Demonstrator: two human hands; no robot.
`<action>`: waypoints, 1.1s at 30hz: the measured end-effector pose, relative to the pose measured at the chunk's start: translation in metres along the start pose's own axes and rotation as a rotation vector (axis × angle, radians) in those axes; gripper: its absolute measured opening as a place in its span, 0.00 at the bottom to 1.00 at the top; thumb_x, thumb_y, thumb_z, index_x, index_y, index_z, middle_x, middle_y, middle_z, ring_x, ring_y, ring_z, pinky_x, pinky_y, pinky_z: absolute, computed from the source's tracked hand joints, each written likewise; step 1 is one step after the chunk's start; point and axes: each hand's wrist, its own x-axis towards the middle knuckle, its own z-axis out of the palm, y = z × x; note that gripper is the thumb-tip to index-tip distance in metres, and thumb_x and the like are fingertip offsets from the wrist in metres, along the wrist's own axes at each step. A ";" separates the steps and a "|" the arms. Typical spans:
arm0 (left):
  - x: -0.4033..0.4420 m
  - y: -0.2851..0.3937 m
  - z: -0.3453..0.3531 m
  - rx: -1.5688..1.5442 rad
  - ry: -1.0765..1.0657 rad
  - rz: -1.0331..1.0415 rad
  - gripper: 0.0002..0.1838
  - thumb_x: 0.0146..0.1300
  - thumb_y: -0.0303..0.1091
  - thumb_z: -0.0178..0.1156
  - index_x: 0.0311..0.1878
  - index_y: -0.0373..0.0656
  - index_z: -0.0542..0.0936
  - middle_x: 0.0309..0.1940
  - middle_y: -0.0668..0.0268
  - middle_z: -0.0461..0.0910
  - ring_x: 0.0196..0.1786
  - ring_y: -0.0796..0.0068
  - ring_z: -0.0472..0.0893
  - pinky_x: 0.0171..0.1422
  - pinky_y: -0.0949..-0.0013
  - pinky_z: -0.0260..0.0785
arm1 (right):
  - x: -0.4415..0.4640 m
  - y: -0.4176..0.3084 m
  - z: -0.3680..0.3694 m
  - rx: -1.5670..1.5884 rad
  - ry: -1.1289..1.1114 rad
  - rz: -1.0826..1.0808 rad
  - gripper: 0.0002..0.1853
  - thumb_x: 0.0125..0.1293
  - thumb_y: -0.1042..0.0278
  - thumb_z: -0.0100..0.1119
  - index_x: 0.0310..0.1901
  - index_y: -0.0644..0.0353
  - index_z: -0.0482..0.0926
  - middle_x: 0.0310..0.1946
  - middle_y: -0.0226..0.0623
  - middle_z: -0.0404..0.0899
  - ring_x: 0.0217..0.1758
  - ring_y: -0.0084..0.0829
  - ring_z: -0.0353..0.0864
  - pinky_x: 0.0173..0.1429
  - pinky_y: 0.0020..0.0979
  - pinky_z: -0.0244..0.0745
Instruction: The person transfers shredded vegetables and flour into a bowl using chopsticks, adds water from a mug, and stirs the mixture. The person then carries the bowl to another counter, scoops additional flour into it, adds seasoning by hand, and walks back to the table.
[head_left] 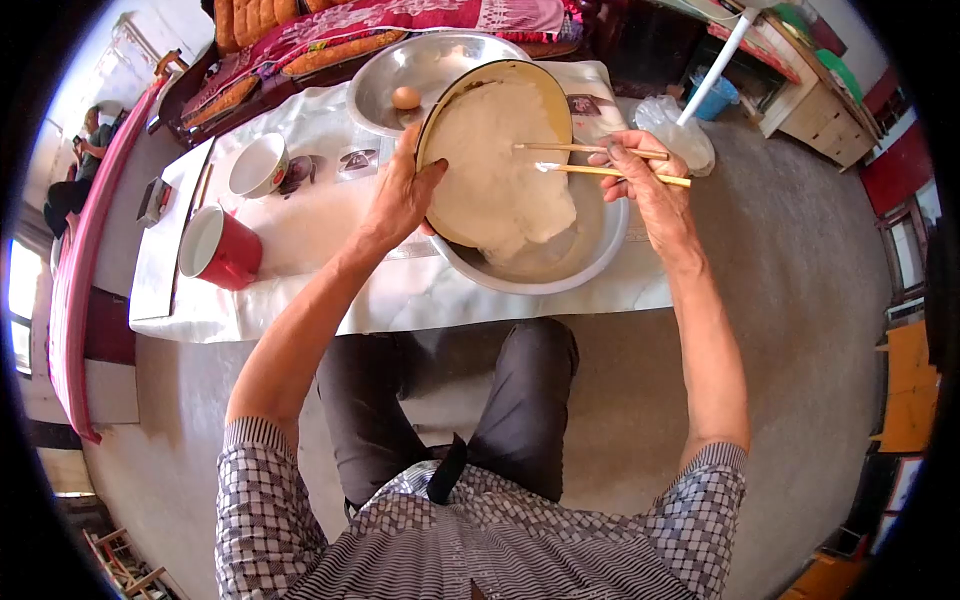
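My left hand point(402, 192) grips the left rim of a yellowish bowl point(553, 98), which is tilted over a metal basin point(597, 257). Pale flour point(500, 165) fills the bowl and reaches its lower edge, over the basin. In my right hand point(645, 180) is a pair of chopsticks point(600, 170), held apart, their tips over the flour. A bit of white stuff clings to the lower chopstick's tip. Behind the bowl, a second metal basin point(372, 88) holds a brown egg point(406, 98).
On the cloth-covered table point(300, 305) stand a red mug point(235, 250) and a white bowl point(258, 166) at the left, beside a board point(160, 290). A plastic bag point(690, 150) lies beyond the right edge. A person point(88, 160) sits far left.
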 end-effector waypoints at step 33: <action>0.000 -0.013 0.014 0.395 0.207 0.464 0.26 0.55 0.22 0.53 0.59 0.38 0.61 0.34 0.39 0.75 0.39 0.38 0.75 0.41 0.51 0.67 | -0.012 -0.052 0.009 -0.161 0.074 -0.244 0.12 0.63 0.64 0.55 0.39 0.65 0.77 0.28 0.35 0.80 0.24 0.16 0.74 0.27 0.17 0.71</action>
